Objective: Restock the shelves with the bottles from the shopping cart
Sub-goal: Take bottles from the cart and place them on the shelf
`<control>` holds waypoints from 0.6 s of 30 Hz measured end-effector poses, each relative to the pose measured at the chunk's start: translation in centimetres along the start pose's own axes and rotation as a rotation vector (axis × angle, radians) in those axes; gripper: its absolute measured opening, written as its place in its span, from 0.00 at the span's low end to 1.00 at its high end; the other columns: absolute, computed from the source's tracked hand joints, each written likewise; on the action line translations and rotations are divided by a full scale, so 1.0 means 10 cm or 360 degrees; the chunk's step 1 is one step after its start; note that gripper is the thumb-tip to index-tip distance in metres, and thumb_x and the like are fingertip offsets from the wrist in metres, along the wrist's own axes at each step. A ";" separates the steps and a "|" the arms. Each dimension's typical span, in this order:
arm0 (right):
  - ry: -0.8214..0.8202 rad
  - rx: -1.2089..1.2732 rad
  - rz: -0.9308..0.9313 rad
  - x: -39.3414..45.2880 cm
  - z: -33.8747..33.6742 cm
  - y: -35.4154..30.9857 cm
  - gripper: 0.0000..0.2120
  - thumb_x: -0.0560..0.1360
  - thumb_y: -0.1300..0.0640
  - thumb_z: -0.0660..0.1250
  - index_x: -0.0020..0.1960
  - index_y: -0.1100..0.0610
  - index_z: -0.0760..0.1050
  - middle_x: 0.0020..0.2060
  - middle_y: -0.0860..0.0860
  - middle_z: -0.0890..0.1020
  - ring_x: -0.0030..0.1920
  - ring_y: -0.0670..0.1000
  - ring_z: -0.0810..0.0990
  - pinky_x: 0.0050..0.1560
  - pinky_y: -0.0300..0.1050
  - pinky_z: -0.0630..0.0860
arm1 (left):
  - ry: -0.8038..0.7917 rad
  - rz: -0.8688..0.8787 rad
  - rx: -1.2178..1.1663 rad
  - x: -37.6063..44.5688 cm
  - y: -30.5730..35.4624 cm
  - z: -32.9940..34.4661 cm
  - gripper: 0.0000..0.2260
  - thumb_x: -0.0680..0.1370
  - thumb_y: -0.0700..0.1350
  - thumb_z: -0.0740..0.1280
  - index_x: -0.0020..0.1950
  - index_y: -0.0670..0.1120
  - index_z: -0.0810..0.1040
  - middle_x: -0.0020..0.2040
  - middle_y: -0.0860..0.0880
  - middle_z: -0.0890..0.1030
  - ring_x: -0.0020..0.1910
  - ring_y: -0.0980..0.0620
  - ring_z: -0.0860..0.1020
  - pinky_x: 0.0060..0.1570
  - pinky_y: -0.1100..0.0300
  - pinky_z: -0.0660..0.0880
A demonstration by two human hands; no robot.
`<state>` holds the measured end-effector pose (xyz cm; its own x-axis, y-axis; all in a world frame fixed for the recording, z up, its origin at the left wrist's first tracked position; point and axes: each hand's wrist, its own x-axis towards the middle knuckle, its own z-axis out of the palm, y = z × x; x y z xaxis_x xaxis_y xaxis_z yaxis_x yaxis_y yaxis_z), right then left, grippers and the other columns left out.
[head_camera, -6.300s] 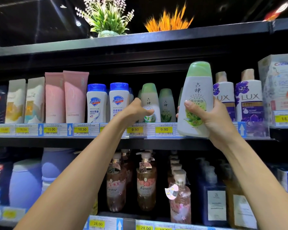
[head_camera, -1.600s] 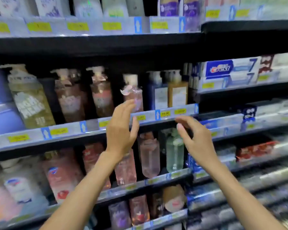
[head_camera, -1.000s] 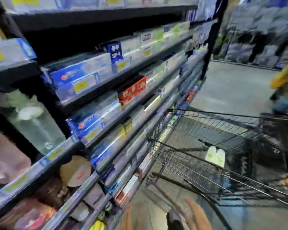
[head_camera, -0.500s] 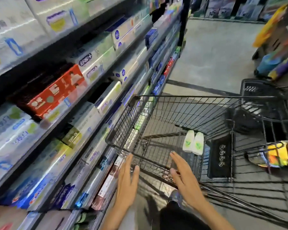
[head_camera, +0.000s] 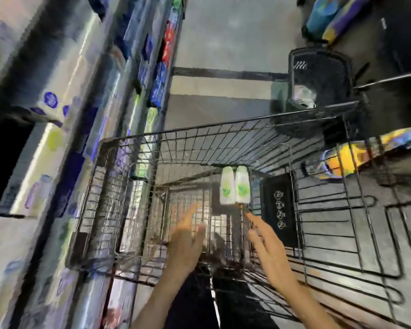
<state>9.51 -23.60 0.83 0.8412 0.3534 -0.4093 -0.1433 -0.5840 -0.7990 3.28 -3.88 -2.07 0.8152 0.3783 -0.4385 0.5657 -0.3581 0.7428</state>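
Observation:
Two white bottles with green caps and green leaf labels lie side by side at the bottom of a black wire shopping cart, near its right inner wall. My left hand reaches over the cart's near rim with fingers spread, holding nothing. My right hand stretches its straight fingers toward the bottles, its fingertips just short of their bases. The shelves run along the left, blurred by motion.
A black panel with round symbols stands in the cart beside the bottles. The cart's fold-out seat grid spreads to the right. Stocked shelves flank the cart's left side. A black basket sits beyond the cart on the grey floor.
My view has swung from the shelves down into the cart. Both hands, empty since the shelf, have moved forward over the cart's rim toward the two bottles.

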 end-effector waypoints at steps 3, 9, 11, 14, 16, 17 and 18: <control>0.0096 0.0046 0.0100 0.28 0.09 0.13 0.22 0.80 0.42 0.54 0.72 0.48 0.67 0.69 0.42 0.70 0.66 0.37 0.68 0.56 0.18 0.58 | -0.0037 0.0186 0.0062 0.44 0.03 0.10 0.22 0.80 0.51 0.60 0.73 0.46 0.66 0.70 0.49 0.70 0.66 0.49 0.72 0.68 0.57 0.65; 0.0290 0.0169 0.0228 0.96 0.26 0.46 0.25 0.77 0.40 0.53 0.71 0.49 0.67 0.67 0.42 0.70 0.69 0.42 0.67 0.68 0.32 0.59 | -0.0128 0.0228 0.0207 1.39 -0.21 0.60 0.22 0.81 0.49 0.61 0.74 0.46 0.64 0.73 0.49 0.68 0.68 0.53 0.69 0.68 0.57 0.68; 0.0343 0.0278 0.0232 1.21 0.31 0.61 0.32 0.74 0.29 0.50 0.69 0.47 0.68 0.66 0.40 0.70 0.67 0.40 0.68 0.67 0.30 0.60 | -0.0071 0.0243 0.0275 1.65 -0.28 0.83 0.20 0.81 0.48 0.62 0.72 0.45 0.67 0.67 0.49 0.73 0.58 0.59 0.72 0.59 0.76 0.66; 0.0404 0.0537 0.0368 1.60 0.40 0.93 0.22 0.79 0.39 0.56 0.69 0.47 0.70 0.67 0.42 0.72 0.64 0.34 0.70 0.62 0.27 0.64 | -0.0053 0.0150 0.0245 2.03 -0.38 1.18 0.18 0.80 0.49 0.64 0.68 0.44 0.71 0.58 0.54 0.75 0.46 0.64 0.69 0.41 0.84 0.65; 0.0471 0.0739 0.0449 1.86 0.49 1.15 0.13 0.82 0.51 0.59 0.66 0.46 0.73 0.63 0.41 0.74 0.57 0.25 0.71 0.52 0.18 0.65 | -0.0204 -0.0071 0.0120 2.27 -0.46 1.44 0.15 0.79 0.53 0.66 0.62 0.47 0.70 0.56 0.52 0.78 0.41 0.66 0.73 0.34 0.74 0.71; 0.0501 0.0751 0.0472 1.98 0.54 1.23 0.12 0.82 0.54 0.60 0.64 0.46 0.74 0.60 0.41 0.75 0.55 0.25 0.72 0.50 0.18 0.65 | -0.0236 -0.0152 0.0056 2.38 -0.50 1.56 0.16 0.77 0.53 0.67 0.60 0.46 0.70 0.53 0.50 0.80 0.39 0.64 0.77 0.32 0.69 0.74; 0.0535 0.0736 0.0475 2.07 0.59 1.31 0.11 0.82 0.57 0.61 0.62 0.48 0.74 0.58 0.41 0.75 0.56 0.30 0.75 0.51 0.20 0.67 | -0.0230 -0.0213 0.0045 2.46 -0.54 1.67 0.19 0.76 0.53 0.69 0.59 0.44 0.70 0.50 0.47 0.80 0.39 0.60 0.79 0.32 0.63 0.77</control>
<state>21.96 -19.65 -20.72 0.8370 -0.0677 -0.5430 -0.5434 -0.2200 -0.8101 22.38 -6.88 -25.28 0.7406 0.2984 -0.6021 0.6720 -0.3375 0.6592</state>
